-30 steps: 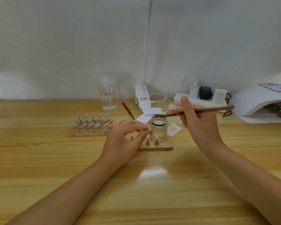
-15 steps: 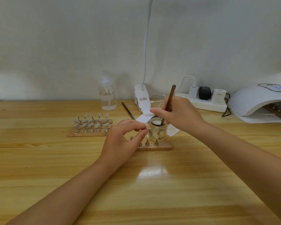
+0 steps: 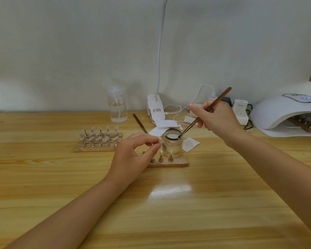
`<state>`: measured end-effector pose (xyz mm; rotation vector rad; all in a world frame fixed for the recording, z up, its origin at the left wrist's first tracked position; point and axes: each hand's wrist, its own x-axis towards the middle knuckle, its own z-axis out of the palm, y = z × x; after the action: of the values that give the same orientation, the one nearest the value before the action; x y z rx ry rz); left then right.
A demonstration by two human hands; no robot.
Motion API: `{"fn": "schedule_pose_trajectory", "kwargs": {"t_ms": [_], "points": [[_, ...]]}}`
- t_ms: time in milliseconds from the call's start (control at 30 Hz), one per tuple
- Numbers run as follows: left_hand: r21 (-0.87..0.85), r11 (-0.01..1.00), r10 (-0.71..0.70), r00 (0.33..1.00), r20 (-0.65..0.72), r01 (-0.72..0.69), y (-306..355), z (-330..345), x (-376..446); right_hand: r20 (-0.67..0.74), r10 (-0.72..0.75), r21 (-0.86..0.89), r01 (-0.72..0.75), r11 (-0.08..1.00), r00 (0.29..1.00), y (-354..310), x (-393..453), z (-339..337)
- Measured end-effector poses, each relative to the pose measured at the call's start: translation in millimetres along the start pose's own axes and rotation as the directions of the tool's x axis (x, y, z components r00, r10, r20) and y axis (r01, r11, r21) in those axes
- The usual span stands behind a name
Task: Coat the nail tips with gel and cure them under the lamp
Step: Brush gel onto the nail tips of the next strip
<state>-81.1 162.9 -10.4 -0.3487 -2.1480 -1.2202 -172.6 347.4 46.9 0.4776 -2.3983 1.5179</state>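
Note:
My left hand (image 3: 133, 155) pinches a small clear nail tip on its metal stand (image 3: 161, 143) just left of the open glass gel jar (image 3: 172, 143). My right hand (image 3: 217, 118) grips a brown brush (image 3: 205, 112), tilted, with its tip at the jar's right rim. In front of the jar lies a wooden strip (image 3: 169, 163) carrying a few nail stands. A second wooden holder (image 3: 99, 141) with several tips sits to the left. The white curing lamp (image 3: 287, 115) stands at the far right with another holder inside.
A clear pump bottle (image 3: 117, 108) and a white clip-lamp base (image 3: 155, 109) stand at the back. A power strip with plugs (image 3: 241, 112) sits behind my right hand. White wipes (image 3: 190, 143) and a spare brush (image 3: 140, 125) lie near the jar.
My right hand has drawn back to the right and tilted the brush, whose tip rose from inside the jar to its rim. My left hand has stayed put.

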Motion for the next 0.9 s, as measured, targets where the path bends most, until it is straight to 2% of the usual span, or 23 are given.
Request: {"fn": "schedule_pose_trajectory", "kwargs": {"t_ms": [467,733,900], "points": [[0.002,1.0,0.0,1.0,-0.005,0.0,-1,0,1,-0.058,0.037,0.088,-0.032,0.996,0.998,5,2,-12],[0.013,1.0,0.004,1.0,-0.008,-0.004,0,-1,2,-0.017,0.089,0.129,-0.086,0.988,0.996,7,-2,-6],[0.025,1.0,-0.004,1.0,-0.014,0.005,-2,0,2,-0.04,0.093,0.134,-0.087,0.987,0.995,12,-3,-12]]}}
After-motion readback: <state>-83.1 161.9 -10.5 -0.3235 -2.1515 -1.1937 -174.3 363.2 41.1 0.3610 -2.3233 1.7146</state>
